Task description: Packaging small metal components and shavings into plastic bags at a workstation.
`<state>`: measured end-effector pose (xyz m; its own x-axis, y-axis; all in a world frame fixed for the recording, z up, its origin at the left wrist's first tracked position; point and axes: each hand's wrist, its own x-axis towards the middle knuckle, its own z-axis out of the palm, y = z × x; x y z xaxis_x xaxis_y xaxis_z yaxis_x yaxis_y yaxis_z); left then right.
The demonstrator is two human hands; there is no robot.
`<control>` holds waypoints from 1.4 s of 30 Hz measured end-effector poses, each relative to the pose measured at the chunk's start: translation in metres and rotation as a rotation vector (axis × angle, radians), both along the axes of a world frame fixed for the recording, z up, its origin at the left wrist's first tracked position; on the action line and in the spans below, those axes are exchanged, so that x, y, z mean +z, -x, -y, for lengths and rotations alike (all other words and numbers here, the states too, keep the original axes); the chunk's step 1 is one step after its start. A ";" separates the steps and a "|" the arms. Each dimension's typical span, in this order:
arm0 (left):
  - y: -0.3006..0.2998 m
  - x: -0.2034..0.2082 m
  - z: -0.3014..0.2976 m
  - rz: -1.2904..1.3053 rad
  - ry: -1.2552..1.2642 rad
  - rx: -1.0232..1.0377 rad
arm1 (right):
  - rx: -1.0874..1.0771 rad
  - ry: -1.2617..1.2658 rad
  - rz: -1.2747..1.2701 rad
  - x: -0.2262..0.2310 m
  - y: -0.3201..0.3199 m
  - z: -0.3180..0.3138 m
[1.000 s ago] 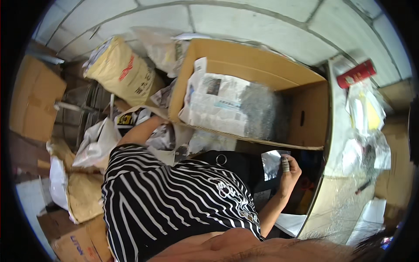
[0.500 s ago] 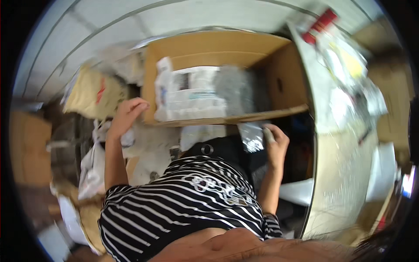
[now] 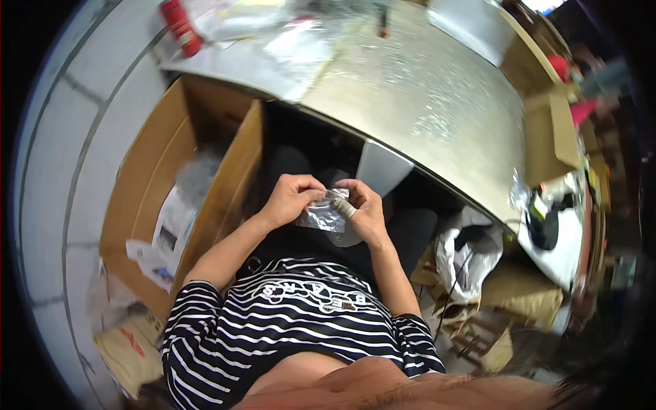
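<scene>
Remotely, I watch the left hand (image 3: 295, 198) and the right hand (image 3: 364, 210) pinching a shiny plastic pouch (image 3: 322, 220), just right of the cardboard box (image 3: 231, 176), with printed paper (image 3: 171, 213) lying inside it.

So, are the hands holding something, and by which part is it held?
Yes, the left hand and the right hand pinch a small shiny plastic bag near its edge farthest from the body.
</scene>
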<state>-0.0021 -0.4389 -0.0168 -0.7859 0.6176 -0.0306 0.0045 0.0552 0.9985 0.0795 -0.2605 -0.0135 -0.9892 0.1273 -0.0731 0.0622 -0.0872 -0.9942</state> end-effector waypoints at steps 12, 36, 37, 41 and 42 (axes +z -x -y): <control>0.002 -0.118 -0.071 0.032 0.405 -0.465 | 0.144 -0.734 0.283 -0.120 -0.067 -0.071; 0.031 -0.135 -0.111 0.388 -0.154 -0.072 | -0.243 -0.788 -0.038 0.016 0.086 -0.235; 0.032 -0.132 -0.112 0.472 -0.168 -0.102 | -0.360 -0.804 -0.073 0.009 0.086 -0.234; 0.003 -0.108 -0.129 0.904 -0.409 -0.068 | -0.381 -1.191 -0.152 -0.019 0.101 -0.178; -0.001 -0.102 -0.128 1.074 -0.491 0.017 | -0.260 -1.298 -0.177 -0.019 0.103 -0.161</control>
<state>-0.0011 -0.3108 -0.1188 -0.5102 0.7373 -0.4428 -0.8476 -0.3437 0.4043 -0.0238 -0.0997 -0.0327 -0.9091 0.1915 0.3701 0.0506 0.9323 -0.3581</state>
